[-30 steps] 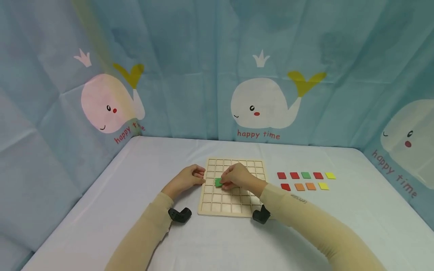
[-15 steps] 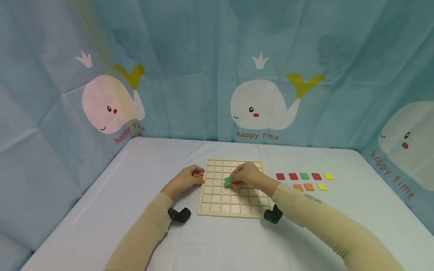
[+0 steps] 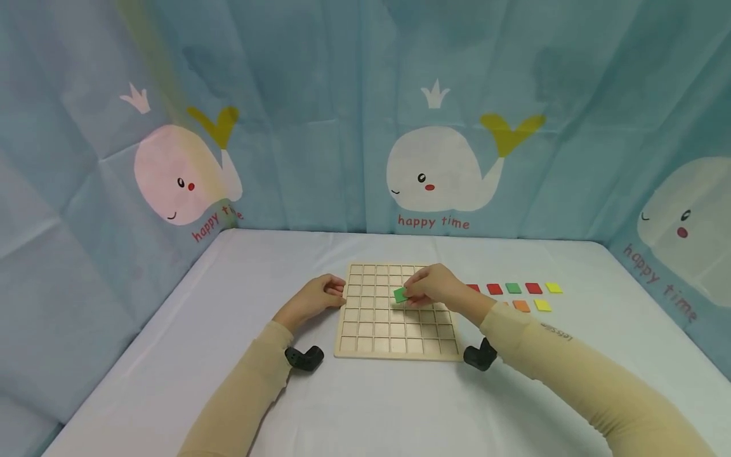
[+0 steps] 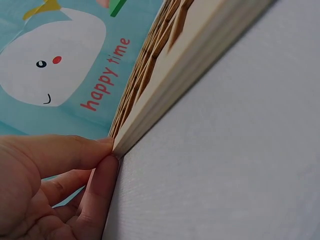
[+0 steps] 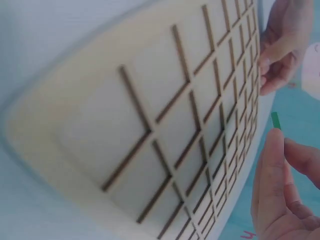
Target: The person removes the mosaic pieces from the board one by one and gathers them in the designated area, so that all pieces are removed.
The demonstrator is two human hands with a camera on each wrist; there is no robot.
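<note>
A square wooden grid board [image 3: 381, 330] lies on the white table. At its left edge my left hand [image 3: 313, 301] pinches the rim; thumb and fingertip meet there in the left wrist view, on either side of the board's edge [image 4: 150, 102]. My right hand [image 3: 438, 287] holds a small green square tile [image 3: 399, 295] between thumb and fingers, over the upper right part of the board. Seen from the right wrist, the tile [image 5: 276, 120] shows as a thin green strip beyond the fingertips, raised above the grid.
Right of the board lie two rows of flat square tiles: red [image 3: 494, 289], green [image 3: 513, 288], yellow [image 3: 553, 288] and orange [image 3: 521, 306]. The right forearm partly covers the nearer row. Behind the table hangs a blue curtain [image 3: 320, 171] with whale prints.
My right hand has moved to the right and slightly away across the board, carrying the green tile. The left hand has stayed at the board's left edge.
</note>
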